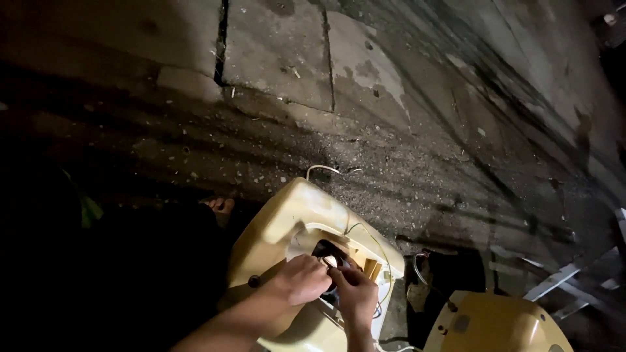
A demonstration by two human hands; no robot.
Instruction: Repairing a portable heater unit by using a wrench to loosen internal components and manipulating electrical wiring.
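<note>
1. Motor part (pixel 330 261), small and dark, sat in the opening of the cream plastic housing (pixel 280 228); left hand (pixel 301 280) and right hand (pixel 355 293) both pinched it closed.
2. It looked stiff and light; thin wires (pixel 372 238) seemed fragile.
3. Housing rested on the concrete floor (pixel 391 98), beside a second cream cover (pixel 495 326).

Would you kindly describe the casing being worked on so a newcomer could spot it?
On the cracked concrete floor, low in the centre, lies a cream plastic housing. Both hands, left hand and right hand, reach into its opening; unlike the second cream shell beside it, thin wires cross it.
</note>
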